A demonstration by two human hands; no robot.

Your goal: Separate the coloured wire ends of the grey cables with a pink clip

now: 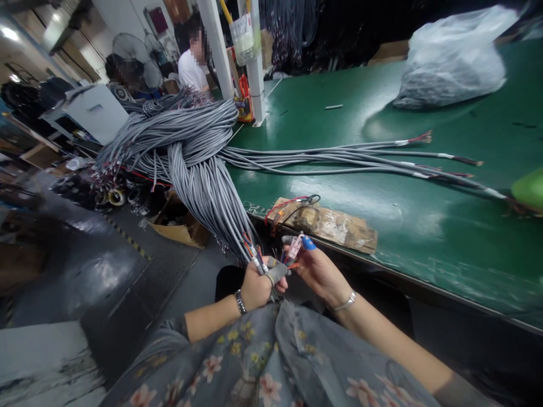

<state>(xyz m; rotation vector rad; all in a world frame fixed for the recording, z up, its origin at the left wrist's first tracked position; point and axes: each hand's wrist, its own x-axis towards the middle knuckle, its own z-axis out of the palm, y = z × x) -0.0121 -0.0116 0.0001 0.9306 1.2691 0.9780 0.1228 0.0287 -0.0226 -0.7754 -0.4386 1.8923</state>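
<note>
My left hand (259, 282), with grey covers on some fingers, is closed around the ends of grey cables (254, 261). Thin orange, blue and dark wires fan out of the cable ends. Close to its right, my right hand (318, 271) pinches a small pinkish-white piece (296, 246) near the loose wire tips. What that piece is, I cannot make out. Blue tape or a cover wraps its thumb. From the hands, a thick bundle of grey cables (207, 186) runs up and left over the bench edge.
More grey cables (339, 155) stretch across the green bench (424, 220), their stripped ends to the right. A worn wooden board (331, 223) lies at the bench edge. Behind are a plastic bag (453, 62), a white post (255, 85) and a person (193, 68). An open carton (180, 223) sits below.
</note>
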